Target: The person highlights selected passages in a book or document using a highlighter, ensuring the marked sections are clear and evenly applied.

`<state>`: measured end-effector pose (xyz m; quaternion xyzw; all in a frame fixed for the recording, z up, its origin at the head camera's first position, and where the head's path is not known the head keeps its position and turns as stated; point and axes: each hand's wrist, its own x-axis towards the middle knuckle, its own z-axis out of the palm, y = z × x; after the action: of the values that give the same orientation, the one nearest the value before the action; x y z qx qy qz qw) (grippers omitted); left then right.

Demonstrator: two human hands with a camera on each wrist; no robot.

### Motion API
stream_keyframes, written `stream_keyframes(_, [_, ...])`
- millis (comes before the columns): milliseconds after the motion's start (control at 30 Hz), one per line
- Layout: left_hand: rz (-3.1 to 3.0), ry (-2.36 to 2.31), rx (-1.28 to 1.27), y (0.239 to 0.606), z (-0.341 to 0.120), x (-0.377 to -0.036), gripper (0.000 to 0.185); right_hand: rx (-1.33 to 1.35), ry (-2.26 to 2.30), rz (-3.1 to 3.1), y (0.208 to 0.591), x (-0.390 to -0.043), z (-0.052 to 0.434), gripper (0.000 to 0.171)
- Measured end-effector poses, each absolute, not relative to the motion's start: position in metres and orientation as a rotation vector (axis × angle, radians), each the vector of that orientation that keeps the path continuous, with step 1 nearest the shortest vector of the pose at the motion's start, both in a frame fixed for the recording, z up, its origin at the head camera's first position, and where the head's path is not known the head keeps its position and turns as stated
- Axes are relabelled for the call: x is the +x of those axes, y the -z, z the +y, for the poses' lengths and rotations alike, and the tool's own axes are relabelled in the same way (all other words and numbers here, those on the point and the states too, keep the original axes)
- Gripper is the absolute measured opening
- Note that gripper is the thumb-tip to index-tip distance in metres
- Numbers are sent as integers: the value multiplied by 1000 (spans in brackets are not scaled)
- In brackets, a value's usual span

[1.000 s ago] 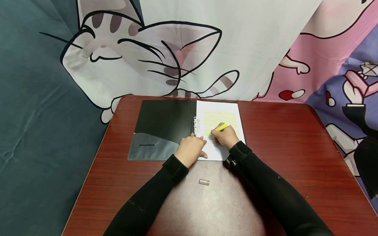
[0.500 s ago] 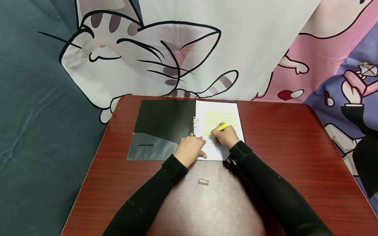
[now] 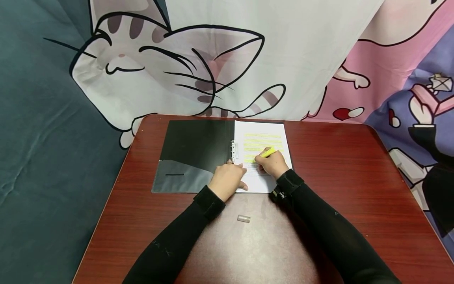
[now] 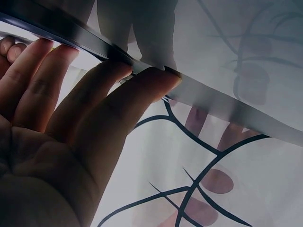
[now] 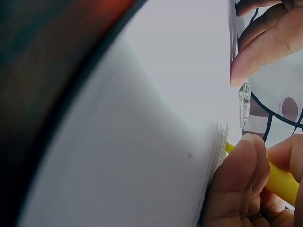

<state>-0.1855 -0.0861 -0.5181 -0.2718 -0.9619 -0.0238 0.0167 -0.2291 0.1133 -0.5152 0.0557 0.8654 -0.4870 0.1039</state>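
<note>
The upper lines of the page are already marked yellow; lower lines are left plain. The highlighter is pinched by the right hand mid-page, while the sheet is pressed flat by the left hand, fingers straight.

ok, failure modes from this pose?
1. The left hand presses only the sheet's lower left corner, so the page may skew under the highlighter.
2. The right hand rests on marked lines and might smear them.
3. The loose cap lies between the sleeves; a forearm could knock it away.
</note>
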Motion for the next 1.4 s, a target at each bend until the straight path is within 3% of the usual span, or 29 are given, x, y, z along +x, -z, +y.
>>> stream_keyframes(1400, [-2998,87,-850,518,-85,-185,64,168,1484,2551,523,-232,125,8])
